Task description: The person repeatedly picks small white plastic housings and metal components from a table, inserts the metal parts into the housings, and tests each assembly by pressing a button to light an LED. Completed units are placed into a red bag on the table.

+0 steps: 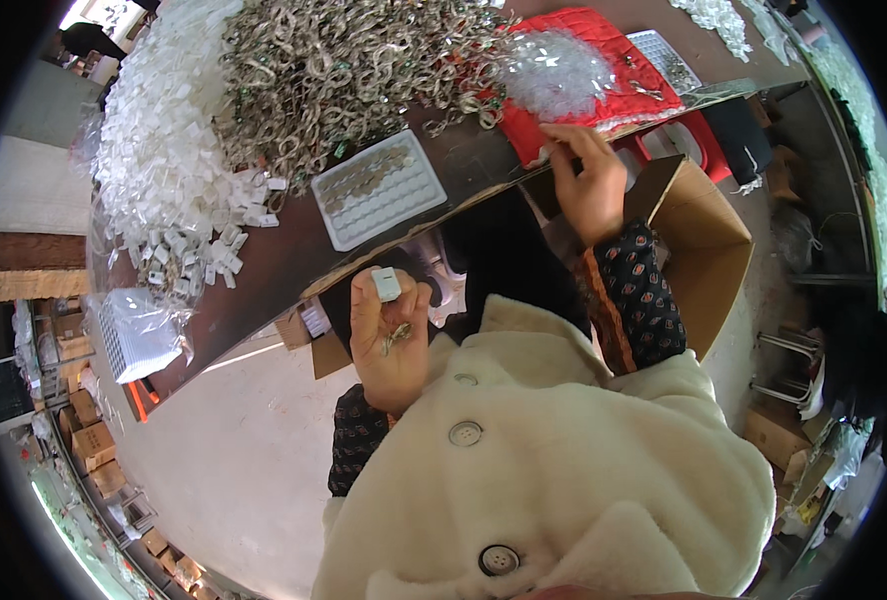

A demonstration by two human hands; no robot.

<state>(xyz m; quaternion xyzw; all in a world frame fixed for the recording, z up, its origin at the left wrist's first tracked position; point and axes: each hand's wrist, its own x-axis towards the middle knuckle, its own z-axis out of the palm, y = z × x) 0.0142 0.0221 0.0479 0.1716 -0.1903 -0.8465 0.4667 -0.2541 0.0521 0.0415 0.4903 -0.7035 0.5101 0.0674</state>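
White plastic, the small clip (387, 284) sits pinched in the left hand (389, 340) fingers at frame centre, metal bits in the palm. Likely light, stiff and slippery; best held by its sides. Right hand (589, 185) fingers curl at the red tray (604, 70) edge, grasp unclear.

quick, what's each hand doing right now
Left hand: closed, holding a small white plastic piece at the fingertips and small metal parts in the palm.
Right hand: fingers curled at the red tray; cannot tell if it holds anything.
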